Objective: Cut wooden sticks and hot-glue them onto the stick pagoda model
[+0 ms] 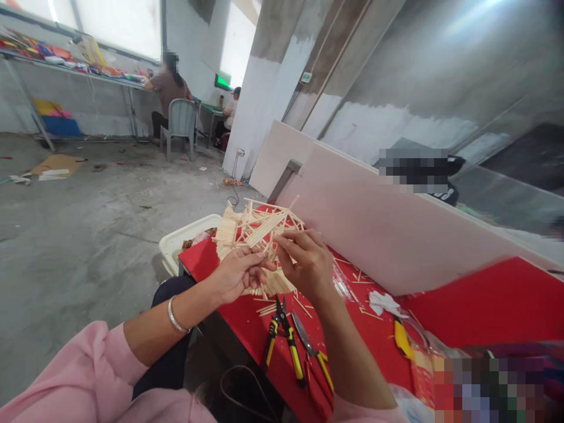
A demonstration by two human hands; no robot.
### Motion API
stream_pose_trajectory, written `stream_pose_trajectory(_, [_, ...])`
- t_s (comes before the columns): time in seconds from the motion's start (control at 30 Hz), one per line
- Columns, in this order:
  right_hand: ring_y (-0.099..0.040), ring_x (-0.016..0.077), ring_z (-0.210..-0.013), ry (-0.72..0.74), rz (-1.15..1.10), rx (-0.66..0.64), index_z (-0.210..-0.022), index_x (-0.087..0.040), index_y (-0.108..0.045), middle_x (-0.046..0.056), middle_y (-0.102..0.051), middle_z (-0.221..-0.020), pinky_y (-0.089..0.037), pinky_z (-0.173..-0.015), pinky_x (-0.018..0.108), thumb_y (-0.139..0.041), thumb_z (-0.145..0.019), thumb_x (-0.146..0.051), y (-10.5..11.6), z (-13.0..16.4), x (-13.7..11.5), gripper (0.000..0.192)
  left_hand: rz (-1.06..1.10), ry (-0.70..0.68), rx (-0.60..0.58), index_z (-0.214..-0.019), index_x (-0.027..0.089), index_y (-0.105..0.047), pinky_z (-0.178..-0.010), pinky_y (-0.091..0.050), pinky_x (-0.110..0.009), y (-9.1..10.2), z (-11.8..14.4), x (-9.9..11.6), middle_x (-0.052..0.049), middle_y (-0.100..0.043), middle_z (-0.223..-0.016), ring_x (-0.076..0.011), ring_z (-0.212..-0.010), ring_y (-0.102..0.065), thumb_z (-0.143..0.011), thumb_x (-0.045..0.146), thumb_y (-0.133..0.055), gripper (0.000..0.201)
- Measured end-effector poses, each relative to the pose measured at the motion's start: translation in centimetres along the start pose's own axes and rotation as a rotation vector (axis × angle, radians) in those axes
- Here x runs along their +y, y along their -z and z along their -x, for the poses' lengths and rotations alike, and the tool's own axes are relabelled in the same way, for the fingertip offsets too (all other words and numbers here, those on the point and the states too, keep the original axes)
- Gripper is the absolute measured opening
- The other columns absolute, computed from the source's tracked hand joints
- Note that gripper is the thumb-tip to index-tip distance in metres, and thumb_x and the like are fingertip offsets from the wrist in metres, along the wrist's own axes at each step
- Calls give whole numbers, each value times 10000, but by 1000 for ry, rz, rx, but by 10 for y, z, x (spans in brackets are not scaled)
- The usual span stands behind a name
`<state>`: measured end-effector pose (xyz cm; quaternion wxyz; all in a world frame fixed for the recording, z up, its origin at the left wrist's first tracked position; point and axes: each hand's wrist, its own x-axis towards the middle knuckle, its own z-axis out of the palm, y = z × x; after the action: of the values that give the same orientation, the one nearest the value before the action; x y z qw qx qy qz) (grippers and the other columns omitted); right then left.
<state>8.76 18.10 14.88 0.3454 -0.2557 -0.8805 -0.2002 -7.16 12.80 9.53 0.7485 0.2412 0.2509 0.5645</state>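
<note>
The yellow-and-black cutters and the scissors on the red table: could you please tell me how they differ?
The cutters have short, dark jaws; the scissors have long, silvery blades. The cutters' handles stand spread in full view, while the scissors' handles are partly hidden by the right forearm. Both show yellow on their handles and lie on the red table.

A person (171,88) sits on a grey chair (182,119) at a cluttered table (101,79) below a window (118,26).

Left fingers (256,258) and right fingers (294,251) come together at a stick structure (265,229) over a red table (244,329)
</note>
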Motion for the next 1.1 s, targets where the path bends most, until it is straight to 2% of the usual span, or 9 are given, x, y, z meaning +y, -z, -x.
stream_pose_trajectory(0.1, [-594,181,-873,-42,-1,2,-1001,-233,-714,41,-715,-961,-491,-768,301,-610,-833,-146,-3,4,0,215,11,18,6,-792,134,-556,-326,-402,-135,-1,-1,1,-61,-733,-693,-84,-409,-611,-830,188,-651,117])
stream_pose_trajectory(0.17, [-603,189,-883,-129,-42,1,-1039,-248,-703,48,-710,-979,-492,-764,315,-601,-846,-186,-4,6,-1,227,9,16,23,-789,138,-545,-317,-388,-138,-2,-1,2,-61,-732,-685,-85,-403,-606,-833,187,-644,119])
stream_pose_trajectory(0.27, [-608,161,-731,-449,-240,1,-1111,-248,-648,48,-716,-950,-493,-671,307,-593,-869,-312,-6,5,-1,257,-1,0,44,-830,136,-541,-307,-366,-141,-4,-1,3,-59,-729,-679,-87,-396,-600,-833,192,-639,113])
stream_pose_trajectory(0.37, [-548,116,-566,-808,-503,-67,-1008,-213,-593,41,-713,-849,-460,-549,265,-649,-807,-445,-8,-3,-1,313,-11,-10,56,-874,139,-528,-306,-352,-140,-6,-3,3,-48,-724,-667,-90,-393,-600,-822,198,-649,145])
stream_pose_trajectory(0.5, [-444,67,-439,-1051,-744,-173,-819,-225,-465,-32,-630,-676,-364,-413,212,-731,-680,-445,-9,-20,2,372,-26,-29,67,-900,156,-496,-313,-355,-143,-6,-4,2,-34,-722,-663,-92,-392,-601,-818,206,-647,179])
stream_pose_trajectory(0.6, [-369,41,-384,-1118,-872,-187,-771,-238,-399,-90,-541,-569,-306,-371,196,-757,-614,-402,-10,-30,3,424,-32,-37,63,-874,155,-496,-311,-352,-143,-7,-3,3,-32,-719,-661,-85,-390,-596,-824,206,-635,156])
stream_pose_trajectory(0.77, [-344,29,-368,-1141,-1023,-185,-796,-240,-386,-107,-528,-530,-260,-357,185,-794,-557,-382,-13,-32,8,493,-37,-36,53,-851,142,-521,-332,-383,-147,-8,-2,5,-29,-713,-660,-82,-406,-603,-819,206,-633,133])
stream_pose_trajectory(0.97, [-315,16,-350,-1149,-1069,-187,-819,-241,-397,-125,-500,-524,-226,-343,181,-814,-535,-346,-20,-31,17,516,-51,-34,66,-852,144,-518,-363,-416,-151,-2,-1,5,-39,-728,-712,-97,-459,-639,-736,147,-701,217])
stream_pose_trajectory(1.1, [-289,7,-342,-1158,-1112,-190,-827,-244,-394,-131,-482,-532,-191,-337,183,-818,-531,-324,-20,-33,21,523,-66,-58,78,-837,135,-543,-372,-418,-140,1,0,4,-34,-724,-721,-84,-464,-633,-732,175,-723,212])
